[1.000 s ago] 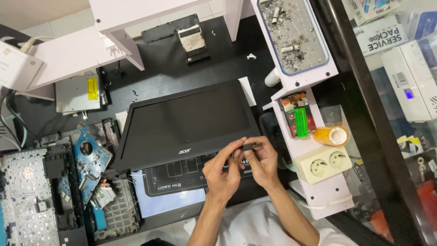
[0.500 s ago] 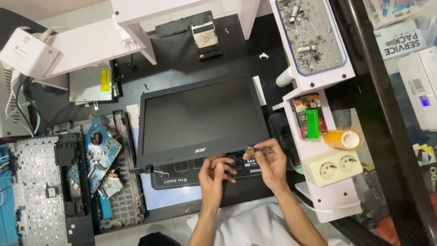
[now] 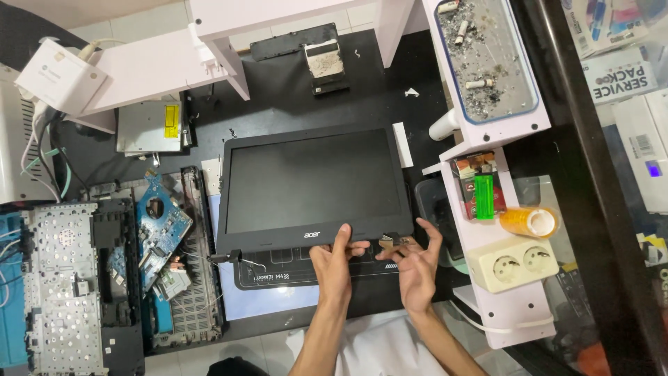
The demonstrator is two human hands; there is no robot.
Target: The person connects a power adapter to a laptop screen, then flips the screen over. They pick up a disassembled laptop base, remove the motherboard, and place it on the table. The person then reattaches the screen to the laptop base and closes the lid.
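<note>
Black bench point(image 3: 292, 104), laptop screen point(image 3: 309, 184) (now centred), hands point(image 3: 376, 261) apart.

Laptop screen point(image 3: 313, 184) between circuit board point(image 3: 161, 226) and socket point(image 3: 513, 263)

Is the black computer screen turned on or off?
Off. The screen is dark all over, with no picture, while both hands hold its bottom edge.

Black laptop screen panel point(image 3: 313, 186) with a dark, unlit display, lying on a black surface point(image 3: 292, 97). Blue circuit board point(image 3: 158, 230) beside a silver perforated metal plate point(image 3: 59, 278); white shelf point(image 3: 497, 306) carrying a cream double socket point(image 3: 513, 263), an orange tape roll point(image 3: 530, 221) and a green lighter point(image 3: 484, 197). Grey ash fills the blue-rimmed tray point(image 3: 487, 59).
</note>
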